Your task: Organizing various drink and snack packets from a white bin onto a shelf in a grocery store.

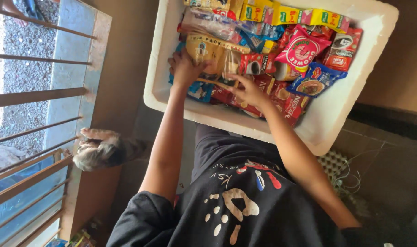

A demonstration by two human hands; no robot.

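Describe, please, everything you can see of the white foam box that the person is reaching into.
The white foam box looks like thick-walled expanded polystyrene, rectangular with rounded corners, open with no lid in view. It sits tilted in the picture, in front of the person's dark shirt. Colourful snack and sachet packets crowd it. The left hand and right hand both rest on packets inside.

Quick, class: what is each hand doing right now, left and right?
Left hand: closed on the yellow clear packet in the white foam box.
Right hand: fingers spread, resting on red sachets.
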